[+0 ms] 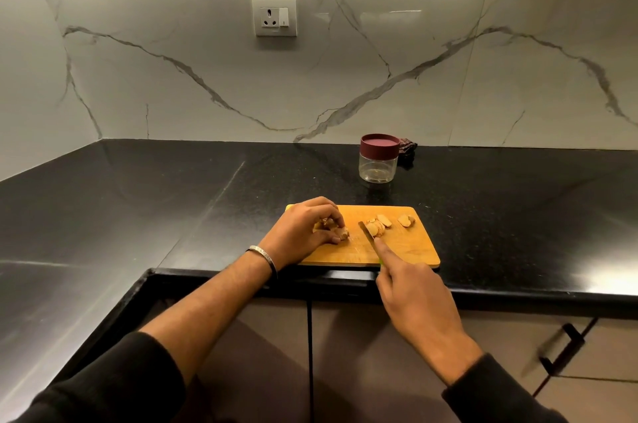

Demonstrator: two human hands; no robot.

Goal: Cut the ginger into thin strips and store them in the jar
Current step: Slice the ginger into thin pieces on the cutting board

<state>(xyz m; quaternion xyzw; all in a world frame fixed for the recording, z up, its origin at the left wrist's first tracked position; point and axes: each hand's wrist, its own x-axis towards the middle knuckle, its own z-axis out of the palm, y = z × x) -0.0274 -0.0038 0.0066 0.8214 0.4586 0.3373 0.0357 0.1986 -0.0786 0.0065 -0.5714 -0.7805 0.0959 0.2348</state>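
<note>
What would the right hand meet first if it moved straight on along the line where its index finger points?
Probably the ginger slices on the cutting board. The right hand points up and left along the knife, whose blade lies beside the slices. Depth is unclear, so it might pass just left of them.

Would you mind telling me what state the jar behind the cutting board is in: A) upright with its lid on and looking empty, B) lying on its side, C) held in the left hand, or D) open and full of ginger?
A: the jar stands upright on the counter with its maroon lid on, its clear body seemingly empty.
</note>
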